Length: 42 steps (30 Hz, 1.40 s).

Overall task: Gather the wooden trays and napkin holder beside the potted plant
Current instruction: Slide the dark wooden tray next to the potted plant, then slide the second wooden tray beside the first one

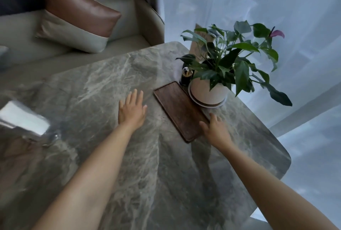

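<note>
grey-green marble is covering the table (114, 74), whose rounded right edge is curving close past the plant saucer and the tray's near corner. a dark wooden tray (180, 111) is lying flat and empty, running diagonally from far left to near right, its far long edge just beside the saucer of the potted plant (210, 89). the white pot is sitting in a white saucer, leaves spreading wide over the table's far right corner, one purple flower showing at the far right. a small dark holder (185, 76) is standing just left of the pot, at the tray's far end; what it is holding is too small to tell. a tan card (198, 45) is standing behind the leaves.

the right hand (215, 128) is resting at the tray's near right edge, fingers spread and touching the rim, not clamped. the left hand (132, 109) is lying flat with fingers apart on the bare marble, just left of the tray, gripping nothing. wide open tabletop is stretching left and near. a sofa with a brown and beige cushion (77, 15) is sitting beyond the far left edge.
</note>
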Each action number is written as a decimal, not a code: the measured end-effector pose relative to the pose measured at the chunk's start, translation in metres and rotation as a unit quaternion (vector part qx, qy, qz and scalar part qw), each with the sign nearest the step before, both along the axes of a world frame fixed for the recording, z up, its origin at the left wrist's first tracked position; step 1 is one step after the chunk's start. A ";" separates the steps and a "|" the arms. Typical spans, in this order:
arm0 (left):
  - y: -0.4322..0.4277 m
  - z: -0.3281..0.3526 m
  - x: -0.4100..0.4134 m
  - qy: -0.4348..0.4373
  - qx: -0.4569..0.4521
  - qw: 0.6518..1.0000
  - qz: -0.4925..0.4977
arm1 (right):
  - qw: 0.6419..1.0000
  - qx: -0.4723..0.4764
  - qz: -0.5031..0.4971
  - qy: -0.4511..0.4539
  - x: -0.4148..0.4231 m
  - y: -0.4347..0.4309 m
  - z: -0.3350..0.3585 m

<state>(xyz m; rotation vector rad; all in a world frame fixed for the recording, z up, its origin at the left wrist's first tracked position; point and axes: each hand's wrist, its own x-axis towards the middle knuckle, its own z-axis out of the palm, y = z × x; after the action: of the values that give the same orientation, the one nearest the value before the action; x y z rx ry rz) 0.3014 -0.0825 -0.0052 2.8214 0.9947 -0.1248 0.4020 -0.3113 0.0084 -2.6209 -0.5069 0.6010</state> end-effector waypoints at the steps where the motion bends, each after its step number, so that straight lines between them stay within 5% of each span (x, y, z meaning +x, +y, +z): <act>1: 0.000 0.002 -0.013 0.005 0.008 1.000 -0.001 | 1.000 -0.006 0.015 -0.008 -0.010 0.005 0.004; 10: 0.015 0.024 -0.155 0.009 0.029 1.000 0.003 | 0.985 -0.020 0.129 -0.115 -0.115 0.065 0.034; 23: 0.067 0.047 -0.369 0.004 0.036 0.990 0.134 | 0.947 -0.004 0.296 -0.124 -0.299 0.165 0.053; 31: 0.091 0.032 -0.469 0.021 0.014 0.982 0.185 | 0.924 -0.014 0.365 -0.109 -0.400 0.193 0.040; 42: 0.131 -0.004 -0.501 0.064 -0.047 0.975 0.205 | 0.939 -0.061 0.336 0.035 -0.470 0.182 0.007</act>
<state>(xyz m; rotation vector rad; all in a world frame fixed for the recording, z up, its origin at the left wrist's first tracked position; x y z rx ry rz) -0.2000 0.0480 -0.0087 2.4859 1.5307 -0.2992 -0.0680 -0.1291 0.0154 -2.4890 -1.4053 0.9465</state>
